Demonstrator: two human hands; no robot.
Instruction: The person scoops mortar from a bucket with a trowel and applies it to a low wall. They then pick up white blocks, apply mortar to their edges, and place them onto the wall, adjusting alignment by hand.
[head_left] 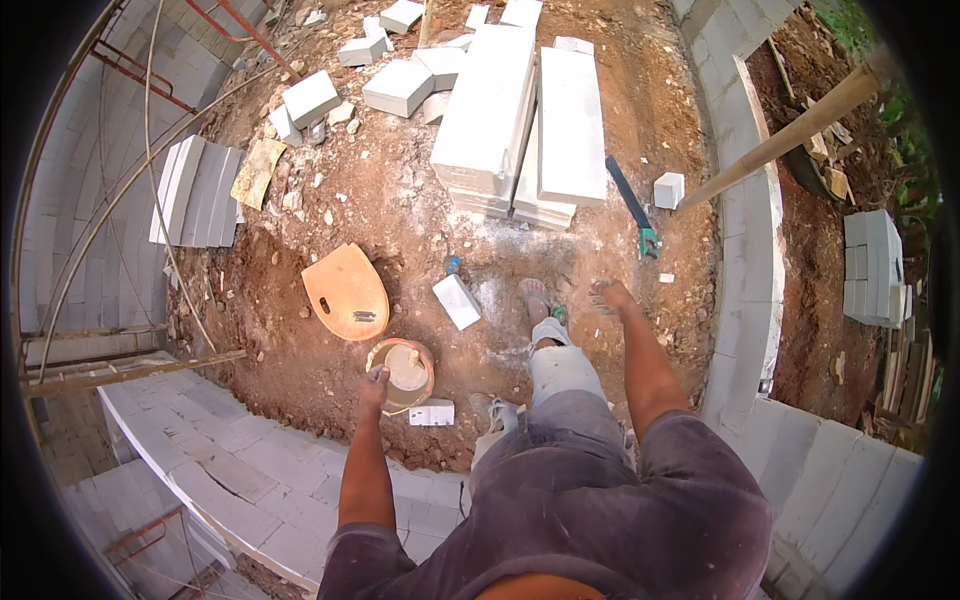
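My left hand (377, 385) is closed at the left side of a round bucket (428, 384) filled with pale grey mortar; I cannot tell whether it grips the rim or the handle. A small light-coloured piece stands in the mortar, its kind unclear. My right hand (608, 296) hangs over the dirt beside my forward foot (535, 297), fingers apart and holding nothing. Between the hands lies a white block piece (457, 302), with a small blue-handled tool (453, 265) at its far end. Ahead of the bucket sits an orange plastic board (345, 285) with a slot.
Large white block stacks (484, 110) stand ahead, with a teal-handled handsaw (648, 242) to their right. Broken blocks (312, 98) litter the far left. Low block walls (738, 230) flank the dirt, and a wooden pole (780, 130) slants across the right one. Scaffolding (140, 375) stands left.
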